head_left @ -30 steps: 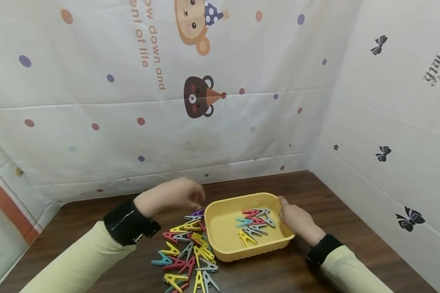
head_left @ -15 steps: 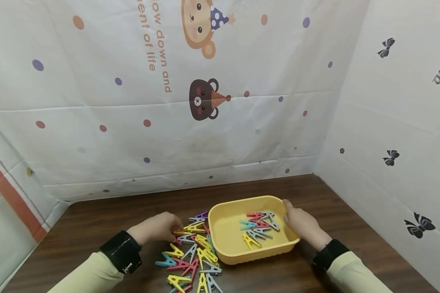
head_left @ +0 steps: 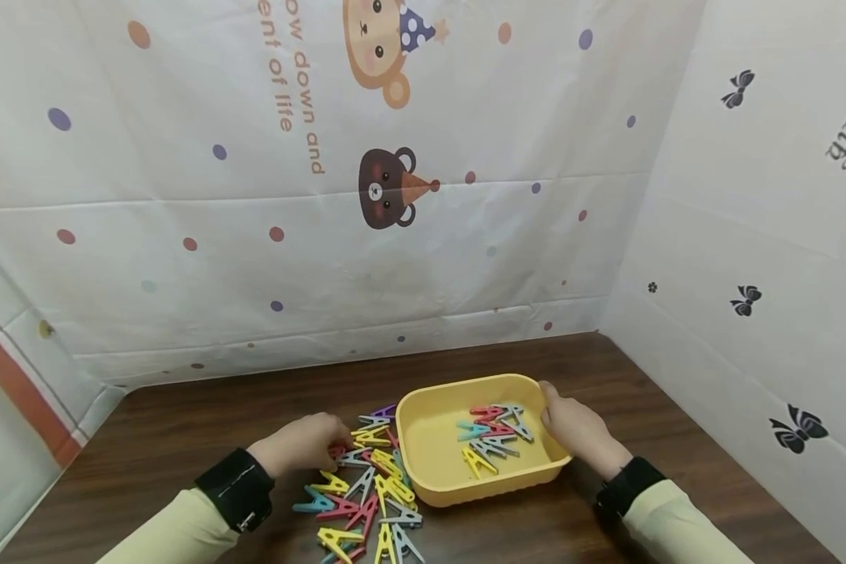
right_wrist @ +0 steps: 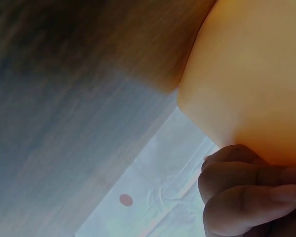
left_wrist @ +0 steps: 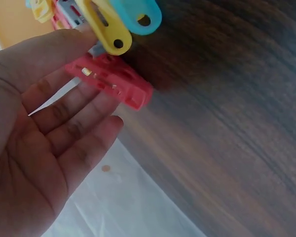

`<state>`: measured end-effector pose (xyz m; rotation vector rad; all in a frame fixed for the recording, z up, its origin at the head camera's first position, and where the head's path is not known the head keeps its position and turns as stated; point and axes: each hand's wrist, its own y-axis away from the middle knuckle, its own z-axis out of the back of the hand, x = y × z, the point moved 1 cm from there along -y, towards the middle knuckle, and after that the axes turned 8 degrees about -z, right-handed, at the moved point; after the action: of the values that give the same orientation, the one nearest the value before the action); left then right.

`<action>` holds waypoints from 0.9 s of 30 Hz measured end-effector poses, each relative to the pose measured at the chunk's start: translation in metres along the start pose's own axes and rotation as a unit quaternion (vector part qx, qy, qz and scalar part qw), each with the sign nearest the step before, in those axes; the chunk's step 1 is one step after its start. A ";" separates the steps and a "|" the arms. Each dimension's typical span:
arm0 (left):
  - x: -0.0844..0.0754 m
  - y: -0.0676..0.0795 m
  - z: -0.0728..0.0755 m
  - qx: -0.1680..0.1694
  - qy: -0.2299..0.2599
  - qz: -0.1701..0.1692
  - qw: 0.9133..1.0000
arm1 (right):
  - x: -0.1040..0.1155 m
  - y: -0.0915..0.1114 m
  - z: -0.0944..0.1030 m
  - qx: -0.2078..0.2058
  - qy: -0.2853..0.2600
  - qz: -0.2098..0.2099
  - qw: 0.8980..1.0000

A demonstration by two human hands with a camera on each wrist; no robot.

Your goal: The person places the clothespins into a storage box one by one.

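My left hand (head_left: 301,445) reaches into the left side of a loose pile of coloured plastic clothespins (head_left: 362,487) on the table. In the left wrist view its thumb and fingertips close around a red clothespin (left_wrist: 124,85). A yellow clothespin (left_wrist: 108,30) and a blue clothespin (left_wrist: 142,19) lie right beside it. With my right hand (head_left: 580,429) I grip the right wall of a yellow plastic basin (head_left: 475,493). Its curled fingers press against the basin's outside in the right wrist view. Several red, grey, blue and yellow clothespins (head_left: 495,445) lie inside the basin.
The pile lies right against the basin's left side. All of it rests on a dark brown wood-grain table (head_left: 240,407). A white printed sheet (head_left: 204,274) hangs behind the table, and another white covering (head_left: 733,368) stands along the right.
My left hand has come down from above the pile and leftward to the red clothespin, where it stays. My right hand keeps its hold on the basin.
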<state>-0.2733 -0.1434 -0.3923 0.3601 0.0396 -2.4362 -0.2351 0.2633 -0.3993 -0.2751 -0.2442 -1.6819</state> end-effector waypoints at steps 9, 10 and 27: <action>-0.005 -0.002 -0.008 0.004 -0.017 0.028 0.999 | -0.001 0.000 -0.006 0.002 -0.007 0.002 1.000; -0.005 -0.001 -0.008 0.003 -0.022 0.027 0.999 | -0.001 0.000 -0.006 0.001 -0.007 0.002 1.000; 0.006 0.006 0.003 -0.017 -0.024 0.041 0.999 | 0.001 -0.002 0.001 -0.006 0.001 0.005 1.000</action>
<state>-0.2751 -0.1523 -0.3903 0.2834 0.0443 -2.3584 -0.2371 0.2630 -0.3980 -0.2825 -0.2303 -1.6744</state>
